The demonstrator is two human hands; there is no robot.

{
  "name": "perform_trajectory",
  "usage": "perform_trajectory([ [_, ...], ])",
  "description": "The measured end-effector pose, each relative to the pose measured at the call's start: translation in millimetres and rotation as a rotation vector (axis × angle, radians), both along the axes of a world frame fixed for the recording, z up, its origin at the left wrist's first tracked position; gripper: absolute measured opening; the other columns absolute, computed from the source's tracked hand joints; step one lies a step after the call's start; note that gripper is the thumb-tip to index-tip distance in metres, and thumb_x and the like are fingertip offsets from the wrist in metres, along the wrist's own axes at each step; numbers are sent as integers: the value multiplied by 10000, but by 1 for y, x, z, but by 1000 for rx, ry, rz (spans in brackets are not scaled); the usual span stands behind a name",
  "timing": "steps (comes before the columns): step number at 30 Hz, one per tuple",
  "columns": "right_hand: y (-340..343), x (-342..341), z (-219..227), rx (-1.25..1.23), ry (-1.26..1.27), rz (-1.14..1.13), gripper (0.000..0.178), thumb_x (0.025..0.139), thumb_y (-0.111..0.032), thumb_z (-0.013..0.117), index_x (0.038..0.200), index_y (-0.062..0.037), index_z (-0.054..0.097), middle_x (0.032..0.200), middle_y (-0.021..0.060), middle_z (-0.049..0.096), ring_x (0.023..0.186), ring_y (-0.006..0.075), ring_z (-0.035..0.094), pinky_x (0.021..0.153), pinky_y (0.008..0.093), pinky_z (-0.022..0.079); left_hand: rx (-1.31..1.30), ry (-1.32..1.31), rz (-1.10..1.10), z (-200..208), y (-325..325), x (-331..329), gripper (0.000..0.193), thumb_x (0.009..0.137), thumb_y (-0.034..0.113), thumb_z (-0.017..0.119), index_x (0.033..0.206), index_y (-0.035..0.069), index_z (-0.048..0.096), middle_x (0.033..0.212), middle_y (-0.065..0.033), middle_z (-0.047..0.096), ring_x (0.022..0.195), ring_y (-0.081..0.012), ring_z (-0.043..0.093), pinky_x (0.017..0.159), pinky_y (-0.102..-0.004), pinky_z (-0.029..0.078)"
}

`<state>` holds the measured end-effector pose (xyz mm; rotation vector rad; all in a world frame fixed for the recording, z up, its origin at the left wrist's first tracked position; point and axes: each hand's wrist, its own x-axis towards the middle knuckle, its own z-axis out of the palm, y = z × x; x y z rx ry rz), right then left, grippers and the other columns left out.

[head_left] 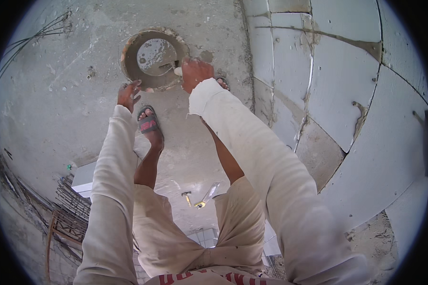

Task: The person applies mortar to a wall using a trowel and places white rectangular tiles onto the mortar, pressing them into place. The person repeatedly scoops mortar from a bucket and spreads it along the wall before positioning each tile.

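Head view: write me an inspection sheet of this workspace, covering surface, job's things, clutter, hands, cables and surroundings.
Surface: grey concrete floor, stained and speckled with pale bits.
Job's things: round basin with a crusted rim and wet-looking grey contents; a tool's pale handle at its right side.
Clutter: hammer-like tool and long flat tool on the floor, lower centre.
Hands: right hand closed on the pale handle; left hand open by the basin's near left rim, contact unclear.
Cables: thin dark strands at upper left; cable or wire, cannot tell.
Surroundings: pale slabs with grey smears at right; dark metal bars at lower left.
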<state>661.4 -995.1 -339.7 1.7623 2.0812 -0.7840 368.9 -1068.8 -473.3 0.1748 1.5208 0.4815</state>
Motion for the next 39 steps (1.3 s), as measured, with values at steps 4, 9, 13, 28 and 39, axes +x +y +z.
perform_trajectory([
  [4,3,-35,-18,88,-44,134,130,867,-119,689,900,-148,811,990,75,789,983,261,766,796,419,586,72,-59,105,-42,-5,-8,418,904,329,718,1232,87,623,1212,-57,655,1070,-227,613,963,-438,509],
  [9,11,-60,12,-112,-204,177,144,893,-214,687,914,-192,828,902,46,792,949,251,768,729,423,565,242,-31,80,8,19,32,137,895,149,679,1015,93,645,903,-34,663,749,-153,625,731,-323,544],
  [13,-34,-42,106,-96,-44,236,114,832,-175,705,865,-120,800,891,114,761,898,294,748,717,462,532,173,128,64,134,-12,60,90,875,111,678,942,57,650,785,-37,641,615,-149,594,590,-323,523],
  [28,-235,49,522,-356,196,-625,374,867,-382,729,978,-27,769,867,187,747,865,360,746,753,484,567,552,359,-450,649,-131,106,221,764,52,699,963,-28,752,772,-93,727,661,-161,659,621,-349,542],
  [39,-431,140,695,-221,936,-1664,571,891,-460,809,1229,-28,651,880,20,604,572,105,527,509,272,469,369,-60,-310,739,-182,163,41,847,26,679,882,17,660,823,-62,658,609,-144,604,526,-318,501],
])
